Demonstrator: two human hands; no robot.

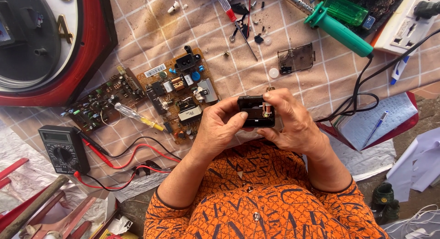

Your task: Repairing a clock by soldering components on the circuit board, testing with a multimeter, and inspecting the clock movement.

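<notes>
While both hands' fingers [231, 114] grasp a half-hidden small black box [255, 111], the checked table [220, 76] stays cluttered with circuit boards.

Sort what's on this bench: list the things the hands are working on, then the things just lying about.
In hand:
small black box-shaped part, held by left hand and right hand

Lying about:
brown circuit board
dark circuit board
multimeter
green soldering iron
red-handled screwdriver
red-rimmed clock
blue pen

Head view, steeply down, close.
</notes>
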